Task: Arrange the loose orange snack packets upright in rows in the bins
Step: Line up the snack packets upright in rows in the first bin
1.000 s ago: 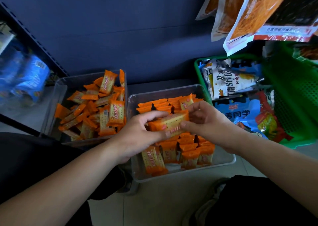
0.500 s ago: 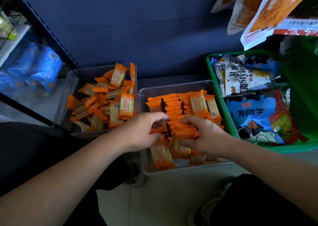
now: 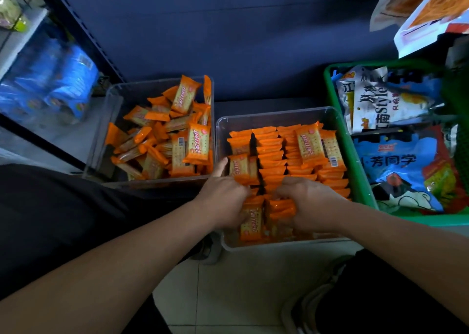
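right hand (image 3: 308, 203) grips packets (image 3: 280, 206), left hand (image 3: 223, 196) perhaps too

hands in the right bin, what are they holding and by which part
The right hand curls round a bunch of upright packets, at their side. The left hand has its fingers buried among packets; its hold is hidden.

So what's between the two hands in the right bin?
Upright orange packets in the clear bin fill the gap between left hand and right hand, head view.
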A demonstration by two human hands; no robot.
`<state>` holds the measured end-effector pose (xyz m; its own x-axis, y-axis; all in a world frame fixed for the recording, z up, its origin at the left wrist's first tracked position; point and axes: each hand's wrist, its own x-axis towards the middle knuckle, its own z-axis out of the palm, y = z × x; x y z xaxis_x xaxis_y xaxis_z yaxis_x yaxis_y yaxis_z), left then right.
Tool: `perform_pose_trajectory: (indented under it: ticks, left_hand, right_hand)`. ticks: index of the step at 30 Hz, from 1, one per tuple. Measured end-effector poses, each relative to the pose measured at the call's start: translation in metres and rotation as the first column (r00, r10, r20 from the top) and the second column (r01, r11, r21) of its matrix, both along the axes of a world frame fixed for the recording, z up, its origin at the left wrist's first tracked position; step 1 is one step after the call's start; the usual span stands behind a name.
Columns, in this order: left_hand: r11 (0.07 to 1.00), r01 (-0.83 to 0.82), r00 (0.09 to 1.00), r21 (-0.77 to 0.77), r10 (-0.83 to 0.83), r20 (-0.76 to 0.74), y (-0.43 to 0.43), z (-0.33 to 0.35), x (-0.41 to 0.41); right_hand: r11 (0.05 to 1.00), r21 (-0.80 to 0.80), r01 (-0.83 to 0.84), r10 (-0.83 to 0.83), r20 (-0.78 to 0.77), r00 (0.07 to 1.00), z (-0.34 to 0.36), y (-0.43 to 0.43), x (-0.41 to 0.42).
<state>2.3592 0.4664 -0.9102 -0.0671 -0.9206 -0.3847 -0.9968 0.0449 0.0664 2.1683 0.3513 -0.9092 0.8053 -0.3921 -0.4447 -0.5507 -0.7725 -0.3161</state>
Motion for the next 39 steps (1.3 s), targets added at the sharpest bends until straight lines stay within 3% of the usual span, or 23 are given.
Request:
perform_pose_trajectory:
  ticks: [10,13,18,23,26,29,32,35,39]
  left_hand:
    - [0.997,-0.032,0.994,0.069,0.024,0.106,-0.018,-0.01,-0.009]
    - [0.984,-0.046,0.993,0.172,0.026,0.118,-0.025,-0.006,-0.011]
    - [0.973,0.011,1.0,0.229,-0.01,-0.005,-0.02,0.008,-0.01]
    - [0.981,-0.114,0.947,0.155,0.154,-0.283,-0.013,0.033,-0.004]
    - [0.988,-0.102,0.964,0.113,0.127,-0.235,-0.007,0.039,0.006]
    - [0.989,-0.097,0.971,0.115,0.119,-0.205,-0.003,0.04,0.008]
    - [0.98,-0.175,0.938,0.09,0.194,-0.288,-0.008,0.051,0.012]
    - [0.938,-0.343,0.82,0.045,0.322,-0.473,-0.01,0.074,0.021]
    - [0.887,-0.46,0.634,0.053,0.369,-0.68,-0.01,0.085,0.025]
  right_hand:
    - [0.987,-0.123,-0.1,0.103,0.017,0.995,-0.01,0.006,-0.008]
    - [0.992,-0.109,-0.067,0.071,0.032,0.997,-0.01,0.004,-0.01]
    - [0.992,-0.085,-0.088,0.086,-0.031,0.996,-0.007,0.003,-0.007]
    - [0.977,-0.15,-0.151,0.14,-0.081,0.987,-0.006,0.01,-0.004]
    - [0.975,-0.153,-0.163,0.148,-0.106,0.983,-0.003,0.007,-0.001]
    - [1.0,0.0,0.024,-0.024,-0.018,1.0,0.005,0.0,0.0]
    - [0.946,0.252,0.205,-0.246,0.144,0.959,0.02,-0.001,0.003]
    - [0.83,0.482,0.279,-0.418,0.208,0.884,0.036,0.002,0.01]
    - [0.73,0.631,0.263,-0.514,0.254,0.819,0.048,0.005,0.018]
